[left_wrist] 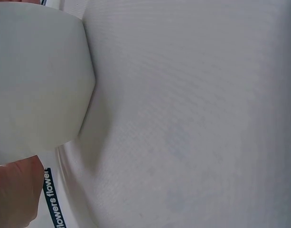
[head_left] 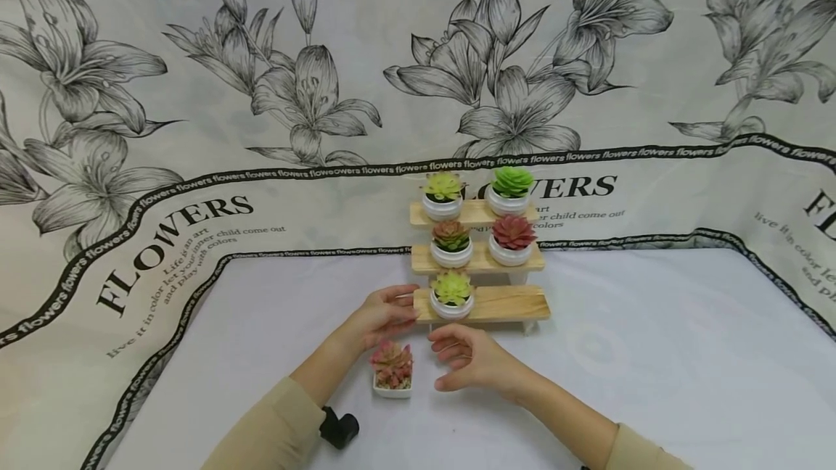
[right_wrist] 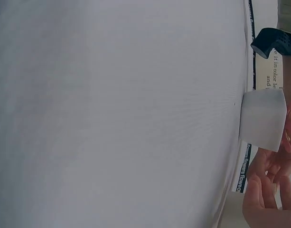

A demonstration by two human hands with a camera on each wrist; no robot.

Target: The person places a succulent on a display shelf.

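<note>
A three-step wooden stand (head_left: 503, 303) carries small succulents in round white pots. My left hand (head_left: 379, 318) is at the left end of its lowest step, fingertips at the board's edge; whether they touch it I cannot tell. In front of that step hovers my right hand (head_left: 480, 361), fingers loosely bent, holding nothing. A pink-red succulent (head_left: 392, 365) in a square white pot (head_left: 393, 392) stands on the table between my forearms. This pot's blank side (left_wrist: 36, 85) fills the left of the left wrist view, and the pot (right_wrist: 264, 118) also appears in the right wrist view.
A yellow-green succulent (head_left: 452, 287) sits on the lowest step's left half. Two reddish succulents, one the dark red succulent (head_left: 512, 232), occupy the middle step. The top step holds a yellow-green succulent (head_left: 443, 186) and a bright green succulent (head_left: 512, 182). Flower-printed cloth (head_left: 326, 209) hangs behind.
</note>
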